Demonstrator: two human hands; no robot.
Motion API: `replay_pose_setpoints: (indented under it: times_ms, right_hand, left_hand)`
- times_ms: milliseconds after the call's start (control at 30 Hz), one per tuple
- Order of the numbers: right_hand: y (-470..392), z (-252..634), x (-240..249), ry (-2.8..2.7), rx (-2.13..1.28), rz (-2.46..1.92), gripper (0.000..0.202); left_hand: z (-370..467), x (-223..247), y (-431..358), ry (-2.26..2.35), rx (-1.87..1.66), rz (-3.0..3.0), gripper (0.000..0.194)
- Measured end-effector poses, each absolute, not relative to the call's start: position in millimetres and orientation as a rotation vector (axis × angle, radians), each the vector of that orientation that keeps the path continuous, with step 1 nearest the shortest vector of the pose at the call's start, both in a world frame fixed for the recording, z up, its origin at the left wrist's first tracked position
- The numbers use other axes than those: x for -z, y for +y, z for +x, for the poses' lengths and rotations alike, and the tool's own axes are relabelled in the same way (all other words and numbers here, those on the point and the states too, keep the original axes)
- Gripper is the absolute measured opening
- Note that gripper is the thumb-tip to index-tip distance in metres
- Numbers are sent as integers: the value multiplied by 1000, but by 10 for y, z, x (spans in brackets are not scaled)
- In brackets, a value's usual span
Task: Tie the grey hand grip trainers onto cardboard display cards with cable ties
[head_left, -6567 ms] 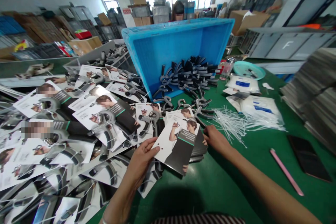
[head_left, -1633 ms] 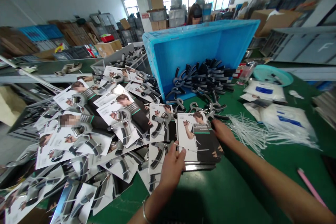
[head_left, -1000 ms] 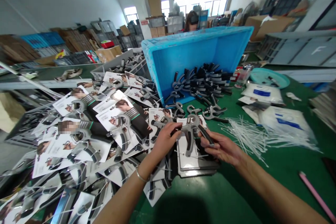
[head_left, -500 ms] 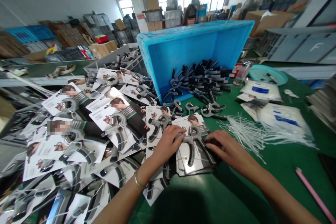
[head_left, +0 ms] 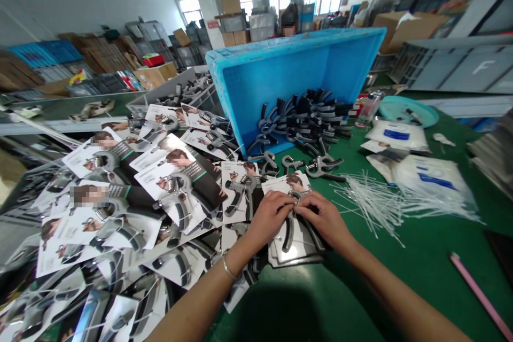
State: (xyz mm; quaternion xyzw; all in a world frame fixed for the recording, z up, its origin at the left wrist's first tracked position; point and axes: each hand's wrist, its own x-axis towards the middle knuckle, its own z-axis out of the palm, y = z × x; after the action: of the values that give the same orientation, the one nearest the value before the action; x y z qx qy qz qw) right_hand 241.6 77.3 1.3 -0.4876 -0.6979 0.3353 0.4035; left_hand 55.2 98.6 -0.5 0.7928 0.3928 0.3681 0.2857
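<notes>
A grey-and-black hand grip (head_left: 289, 232) lies on the top card of a small stack of printed cards (head_left: 280, 256) at centre. Over its upper part, my left hand (head_left: 273, 215) and my right hand (head_left: 321, 219) meet with fingertips pinched together. Whatever is between the fingertips is too small to make out. The grip's two handles point toward me below my hands. To the left spreads a large pile of carded hand grips (head_left: 184, 192). Loose white zip ties (head_left: 372, 203) are scattered to the right of my right hand.
A tipped blue crate (head_left: 276, 72) holds many loose grips behind my hands. Plastic bags (head_left: 436, 179), a teal plate (head_left: 409, 109) and a pink stick (head_left: 481, 294) are on the right. A grey crate (head_left: 200, 83) stands behind the pile. A person (head_left: 289, 18) is beyond the blue crate.
My right hand has moved left from the grip's right handle, and my left hand slightly right. Their fingertips now meet over the upper part of the grip.
</notes>
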Motion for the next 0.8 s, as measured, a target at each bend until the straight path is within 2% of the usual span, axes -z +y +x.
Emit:
replay_pose_setpoints:
  times_ms: [233, 800]
  right_hand:
    - [781, 2401, -10, -1889, -804, -1239, 16]
    - [748, 2403, -23, -1912, -805, -1214, 14]
  left_hand:
    - [538, 53, 987, 1091, -1055, 1914, 13]
    - [524, 79, 965, 987, -1066, 2007, 11]
